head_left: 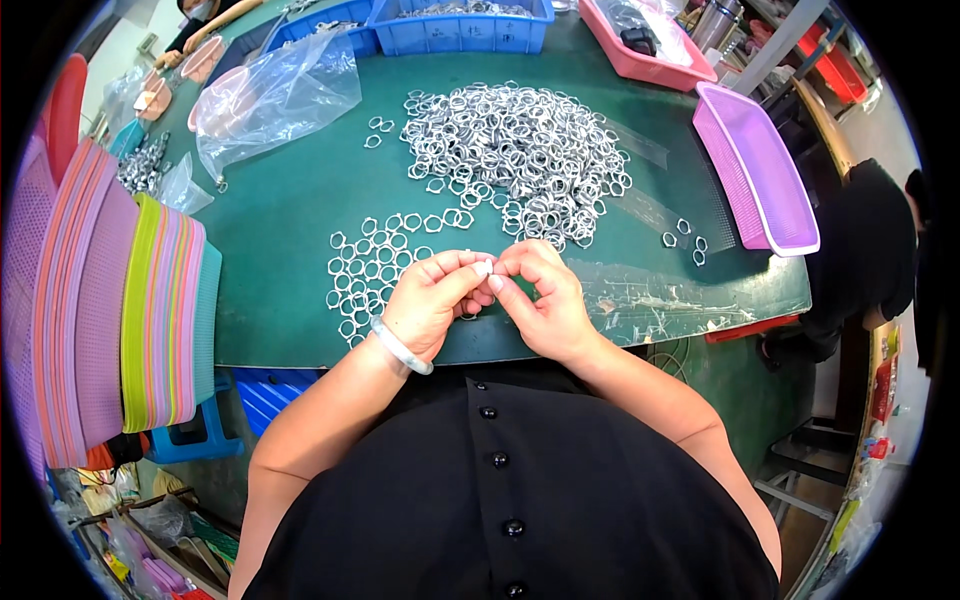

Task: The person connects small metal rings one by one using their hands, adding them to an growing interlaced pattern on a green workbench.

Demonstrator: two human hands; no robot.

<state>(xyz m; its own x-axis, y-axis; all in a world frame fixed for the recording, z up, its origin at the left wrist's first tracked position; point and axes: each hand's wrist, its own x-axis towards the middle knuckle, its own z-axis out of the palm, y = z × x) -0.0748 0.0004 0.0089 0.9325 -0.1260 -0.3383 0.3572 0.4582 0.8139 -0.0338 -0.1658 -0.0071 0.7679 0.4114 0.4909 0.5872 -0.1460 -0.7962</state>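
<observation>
Two hands [490, 295] — one metal ring [483, 267]

Crumpled clear plastic bag [275, 95] lay open on green table [290, 200], far left of ring heap. 2nd, smaller clear bag [183, 185] sat at table's left edge, beside stacked baskets. Flat clear plastic sheet [650, 285] lay along near right edge. White labels [462, 33] ran across front wall of blue bin [470, 35] at far side; print too small to make out.
</observation>
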